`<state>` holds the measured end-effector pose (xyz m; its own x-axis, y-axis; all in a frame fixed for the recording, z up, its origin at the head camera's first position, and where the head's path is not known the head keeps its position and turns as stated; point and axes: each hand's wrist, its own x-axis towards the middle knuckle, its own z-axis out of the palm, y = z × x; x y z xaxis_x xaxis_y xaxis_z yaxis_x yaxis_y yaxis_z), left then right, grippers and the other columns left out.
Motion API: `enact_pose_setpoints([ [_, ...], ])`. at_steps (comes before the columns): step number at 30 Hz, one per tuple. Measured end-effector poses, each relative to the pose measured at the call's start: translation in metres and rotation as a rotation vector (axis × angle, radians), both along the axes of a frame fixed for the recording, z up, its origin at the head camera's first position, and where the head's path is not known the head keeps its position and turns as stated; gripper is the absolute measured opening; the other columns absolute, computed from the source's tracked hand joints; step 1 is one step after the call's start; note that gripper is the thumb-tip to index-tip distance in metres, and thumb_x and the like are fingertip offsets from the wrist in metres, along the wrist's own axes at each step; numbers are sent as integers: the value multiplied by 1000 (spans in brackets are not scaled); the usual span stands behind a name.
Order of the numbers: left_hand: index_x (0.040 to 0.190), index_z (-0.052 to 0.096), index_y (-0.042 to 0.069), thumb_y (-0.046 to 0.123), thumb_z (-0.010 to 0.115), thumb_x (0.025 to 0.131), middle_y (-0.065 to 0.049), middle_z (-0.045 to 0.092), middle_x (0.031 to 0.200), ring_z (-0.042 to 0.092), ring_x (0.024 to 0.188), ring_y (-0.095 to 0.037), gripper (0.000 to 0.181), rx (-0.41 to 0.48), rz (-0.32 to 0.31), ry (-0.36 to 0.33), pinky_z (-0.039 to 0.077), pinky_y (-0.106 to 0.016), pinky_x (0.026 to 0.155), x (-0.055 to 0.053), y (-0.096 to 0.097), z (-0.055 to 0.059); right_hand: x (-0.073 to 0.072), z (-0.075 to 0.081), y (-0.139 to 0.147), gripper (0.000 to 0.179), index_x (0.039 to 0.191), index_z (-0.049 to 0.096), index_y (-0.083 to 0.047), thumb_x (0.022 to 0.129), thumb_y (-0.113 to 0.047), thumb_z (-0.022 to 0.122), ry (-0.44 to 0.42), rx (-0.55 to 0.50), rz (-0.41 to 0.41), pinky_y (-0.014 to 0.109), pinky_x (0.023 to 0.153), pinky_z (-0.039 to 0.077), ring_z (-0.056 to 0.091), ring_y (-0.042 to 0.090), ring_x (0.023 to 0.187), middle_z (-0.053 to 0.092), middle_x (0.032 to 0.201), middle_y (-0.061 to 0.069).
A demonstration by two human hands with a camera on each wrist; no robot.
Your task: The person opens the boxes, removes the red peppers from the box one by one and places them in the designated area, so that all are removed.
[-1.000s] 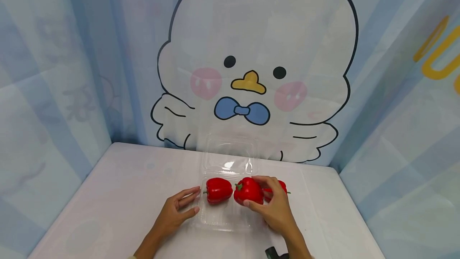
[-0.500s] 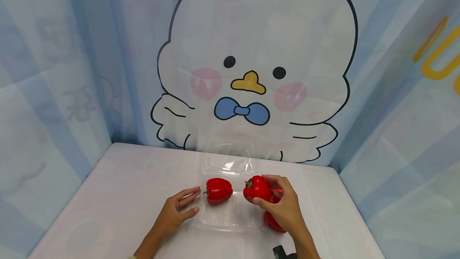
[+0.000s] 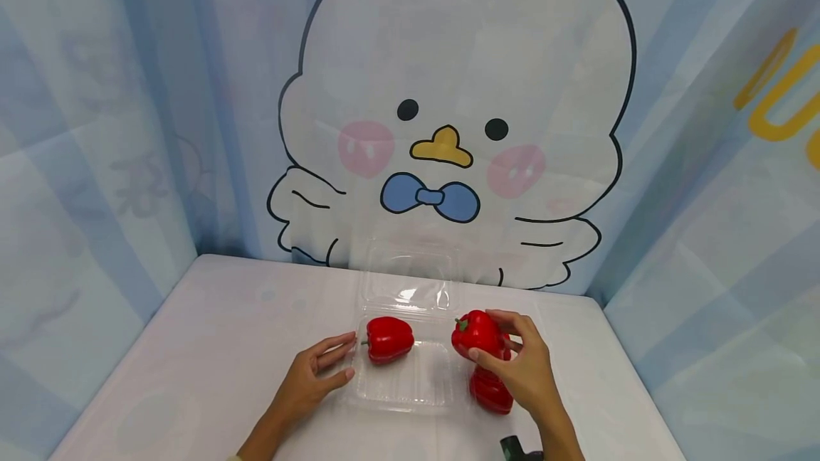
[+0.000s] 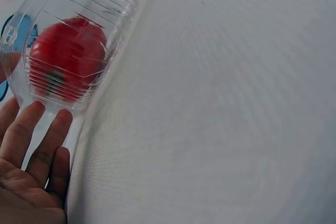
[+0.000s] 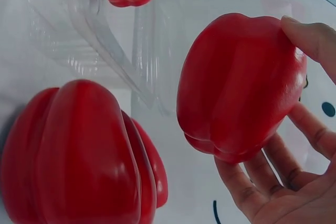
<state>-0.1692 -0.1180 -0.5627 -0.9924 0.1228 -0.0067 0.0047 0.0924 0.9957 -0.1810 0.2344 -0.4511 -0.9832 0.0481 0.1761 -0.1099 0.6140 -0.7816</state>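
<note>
A red bell pepper [image 3: 477,333] with a green stem is held by my right hand [image 3: 525,368], thumb on one side and fingers on the other. In the right wrist view this held pepper [image 5: 239,85] is off the table. My left hand [image 3: 306,381] lies at the left side of a clear plastic clamshell box [image 3: 406,395], fingertips touching its wall. Inside the box, on the left, rests another red pepper [image 3: 389,340]. More red pepper [image 3: 491,391] shows to the right of the box, partly hidden by my right hand.
The box's clear lid [image 3: 410,272] stands raised at the back. A black object [image 3: 515,447] shows by my right forearm. White cloth covers the table [image 3: 224,333]; a blue curtain [image 3: 160,126] with a cartoon bird encloses the back and sides.
My right hand has moved right with its pepper, from over the box to its right side. A pepper beside the box has come into view below that hand. My left hand stays put.
</note>
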Motion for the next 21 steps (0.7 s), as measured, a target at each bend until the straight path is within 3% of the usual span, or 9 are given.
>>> enact_pose_setpoints([
  [21,153,55,7,22,80,96,-11,57,158,53,148,-32,63,-12,-22,24,48,-35,116,2,-2,4,-7,7,39,80,150,54,-17,81,-27,95,27,35,-74,56,112,54,57,30,132,54,150,11],
])
